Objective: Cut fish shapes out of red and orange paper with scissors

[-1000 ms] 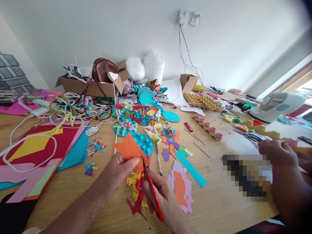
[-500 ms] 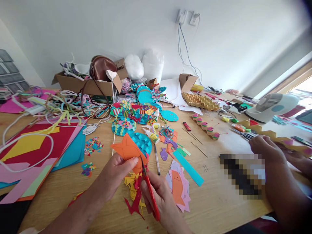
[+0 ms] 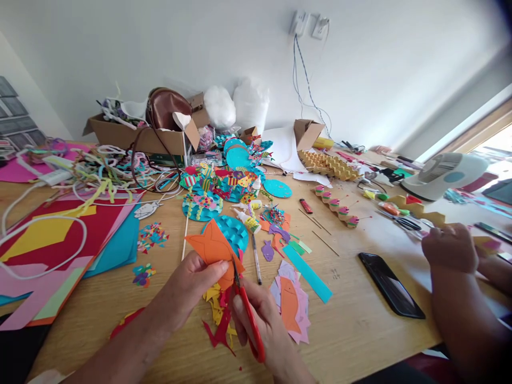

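My left hand point(image 3: 192, 285) pinches an orange paper fish shape point(image 3: 212, 246) and holds it up over the wooden table point(image 3: 352, 330). My right hand point(image 3: 266, 325) grips red-handled scissors point(image 3: 248, 314). Their blades meet the lower right edge of the orange paper. Red and yellow paper offcuts point(image 3: 219, 314) lie under both hands. A small stack of cut paper fish point(image 3: 291, 308), orange on top of pink and lilac, sits just right of my right hand.
Another person's hand point(image 3: 450, 248) works at the right edge near a black phone point(image 3: 390, 290). Coloured paper sheets point(image 3: 52, 245) lie at the left. Turquoise decorated discs point(image 3: 224, 194), glue bottles, a pen point(image 3: 255, 256), cardboard boxes and a white fan point(image 3: 448, 173) crowd the back.
The view has shifted slightly. The scissors have crept along the orange paper's edge. The other person's hand has drawn back to the right, and the black phone now shows plainly.
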The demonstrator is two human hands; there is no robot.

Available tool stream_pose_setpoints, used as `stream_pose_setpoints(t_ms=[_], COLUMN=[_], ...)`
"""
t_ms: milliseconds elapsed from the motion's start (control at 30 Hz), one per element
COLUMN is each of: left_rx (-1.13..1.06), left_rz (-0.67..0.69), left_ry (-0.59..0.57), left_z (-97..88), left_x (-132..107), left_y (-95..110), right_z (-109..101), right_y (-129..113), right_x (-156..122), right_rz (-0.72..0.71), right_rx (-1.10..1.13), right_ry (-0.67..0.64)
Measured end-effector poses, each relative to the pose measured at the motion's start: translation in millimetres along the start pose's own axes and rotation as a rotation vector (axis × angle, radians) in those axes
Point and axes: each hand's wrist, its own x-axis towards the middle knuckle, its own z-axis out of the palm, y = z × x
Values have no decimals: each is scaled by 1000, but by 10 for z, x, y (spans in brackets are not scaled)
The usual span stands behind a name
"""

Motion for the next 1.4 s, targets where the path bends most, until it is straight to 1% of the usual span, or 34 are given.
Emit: stream_pose_setpoints(t_ms=[67,200,333,467,600,767,933,1133,1300,1400], left_rx=[3,28,6,1,9,-32,-43,-35,-38,-43], left_rz=[-10,-35,-23,-44,-49,-50,-28,-67,-71,-88], left_ry=[8,-17,-29,-39,-36,-61,-32,-36,-73,-74], left_z=[6,18,26,24,14,0,-35,-63,-76,-84], left_x=[-3,-15,-25,-28,-25,-18,-11,-12,5,10], left_y=[-3,-12,-20,-27,-25,-16,-26,13,28,27], right_z=[5,28,44,45,37,24,15,-8,-11,-8], right_y=[9,21,21,43,90,115,144,180,175,179], right_x=[-4,-19,-20,-24,-33,-31,-34,-51,-51,-55], right_rz=[7,16,-2,-12,-10,14,24,32,39,43], right_rx=[14,37,39,45,41,4,-1,22,36,39], right_ry=[-2,-1,22,18,7,4,-16,-30,-33,-45])
